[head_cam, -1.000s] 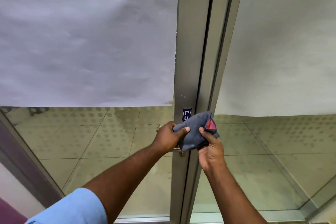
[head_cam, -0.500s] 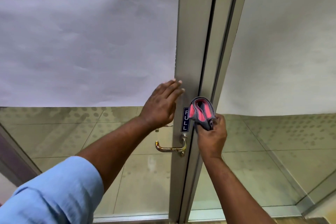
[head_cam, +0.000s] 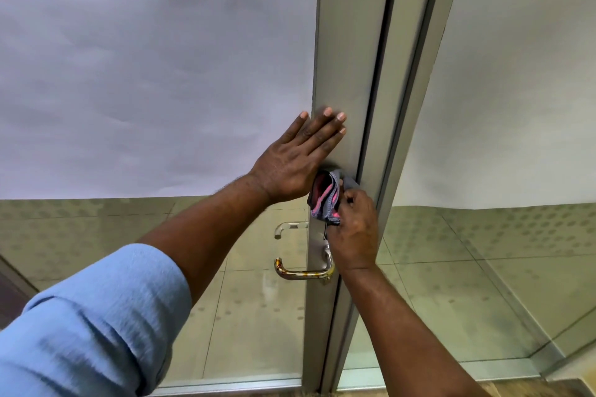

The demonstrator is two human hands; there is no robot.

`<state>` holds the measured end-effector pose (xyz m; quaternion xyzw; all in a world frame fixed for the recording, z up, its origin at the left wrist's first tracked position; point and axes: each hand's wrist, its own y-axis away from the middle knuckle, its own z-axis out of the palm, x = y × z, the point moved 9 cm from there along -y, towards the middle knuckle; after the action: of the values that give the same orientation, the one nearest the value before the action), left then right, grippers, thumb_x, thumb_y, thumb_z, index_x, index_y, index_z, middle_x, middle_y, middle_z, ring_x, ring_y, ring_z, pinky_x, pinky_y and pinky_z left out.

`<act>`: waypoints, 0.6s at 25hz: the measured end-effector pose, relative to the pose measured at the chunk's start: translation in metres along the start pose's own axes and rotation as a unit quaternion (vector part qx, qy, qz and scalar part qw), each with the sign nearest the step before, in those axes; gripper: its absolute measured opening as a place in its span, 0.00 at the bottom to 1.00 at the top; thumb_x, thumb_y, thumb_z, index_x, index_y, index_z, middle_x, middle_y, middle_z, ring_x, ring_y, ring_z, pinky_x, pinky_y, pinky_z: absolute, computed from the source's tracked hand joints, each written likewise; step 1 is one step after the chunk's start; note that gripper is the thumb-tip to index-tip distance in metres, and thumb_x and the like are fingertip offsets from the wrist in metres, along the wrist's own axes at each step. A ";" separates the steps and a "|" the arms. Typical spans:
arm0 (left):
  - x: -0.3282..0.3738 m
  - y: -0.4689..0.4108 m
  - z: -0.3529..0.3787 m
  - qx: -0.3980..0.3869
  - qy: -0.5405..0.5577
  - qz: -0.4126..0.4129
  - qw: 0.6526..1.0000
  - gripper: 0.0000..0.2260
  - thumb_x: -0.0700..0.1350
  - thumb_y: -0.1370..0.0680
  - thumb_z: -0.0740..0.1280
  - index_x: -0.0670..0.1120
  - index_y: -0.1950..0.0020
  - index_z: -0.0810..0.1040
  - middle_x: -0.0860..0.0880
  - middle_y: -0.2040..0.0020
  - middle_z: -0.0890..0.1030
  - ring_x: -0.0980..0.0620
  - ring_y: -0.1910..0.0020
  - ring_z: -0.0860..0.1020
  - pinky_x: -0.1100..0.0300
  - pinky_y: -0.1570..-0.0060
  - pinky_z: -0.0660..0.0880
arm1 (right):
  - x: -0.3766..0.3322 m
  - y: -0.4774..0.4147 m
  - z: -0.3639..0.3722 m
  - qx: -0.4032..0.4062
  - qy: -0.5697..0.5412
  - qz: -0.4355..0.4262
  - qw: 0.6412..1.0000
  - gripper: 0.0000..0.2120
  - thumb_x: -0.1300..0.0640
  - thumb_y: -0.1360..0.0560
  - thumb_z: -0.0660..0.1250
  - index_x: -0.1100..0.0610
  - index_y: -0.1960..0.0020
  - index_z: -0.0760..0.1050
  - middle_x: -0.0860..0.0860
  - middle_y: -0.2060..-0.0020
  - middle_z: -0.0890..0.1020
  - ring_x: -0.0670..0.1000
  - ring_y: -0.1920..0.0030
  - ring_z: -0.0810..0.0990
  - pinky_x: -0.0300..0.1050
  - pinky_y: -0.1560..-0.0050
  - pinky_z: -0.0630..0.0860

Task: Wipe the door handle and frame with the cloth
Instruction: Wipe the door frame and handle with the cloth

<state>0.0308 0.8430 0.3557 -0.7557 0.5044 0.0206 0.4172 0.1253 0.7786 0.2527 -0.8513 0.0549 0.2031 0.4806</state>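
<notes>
A tall grey metal door frame (head_cam: 348, 42) runs up the middle of the glass door. My left hand (head_cam: 300, 158) lies flat and open against the frame and the frosted pane, fingers spread upward. Just below it my right hand (head_cam: 354, 229) grips a bunched grey and pink cloth (head_cam: 324, 200) pressed against the frame, above the handle. The brass lever handle (head_cam: 303, 272) sticks out to the left under my right hand, untouched. The small sign on the frame is mostly hidden behind my right hand.
Frosted film covers the upper glass on both sides (head_cam: 145, 58); the lower glass is clear, showing a tiled floor beyond (head_cam: 251, 316). A second handle (head_cam: 287, 227) shows through the glass on the far side. A fixed glass panel (head_cam: 500, 106) stands to the right.
My left hand let go of the cloth and rose to rest flat on the frame. My right hand took the cloth alone, folded it and shifted it left onto the frame face.
</notes>
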 end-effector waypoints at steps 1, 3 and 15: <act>-0.001 -0.001 0.002 0.005 -0.005 0.000 1.000 0.26 0.47 0.13 0.42 0.40 0.17 0.59 0.39 0.16 0.59 0.40 0.16 0.56 0.45 0.18 0.45 | 0.003 0.005 0.007 -0.013 0.012 -0.003 1.000 0.15 0.66 0.31 0.70 0.62 0.45 0.82 0.57 0.47 0.78 0.57 0.45 0.75 0.52 0.51 0.80; -0.003 -0.001 0.003 0.017 -0.013 -0.007 1.000 0.27 0.42 0.16 0.54 0.41 0.16 0.57 0.39 0.16 0.58 0.42 0.16 0.51 0.47 0.18 0.41 | 0.010 0.021 0.019 -0.048 0.035 -0.012 0.998 0.18 0.66 0.34 0.76 0.60 0.44 0.82 0.56 0.47 0.79 0.57 0.45 0.74 0.55 0.50 0.79; -0.004 -0.001 0.009 0.059 -0.059 0.002 0.997 0.31 0.44 0.17 0.60 0.41 0.16 0.55 0.39 0.16 0.58 0.45 0.16 0.44 0.47 0.18 0.39 | 0.012 0.017 0.016 -0.081 0.071 -0.006 0.994 0.39 0.61 0.34 0.79 0.57 0.25 0.71 0.56 0.47 0.77 0.56 0.45 0.72 0.53 0.49 0.76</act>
<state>0.0333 0.8521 0.3528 -0.7264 0.4810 0.0362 0.4896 0.1269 0.7847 0.2270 -0.9002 0.0669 0.1430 0.4059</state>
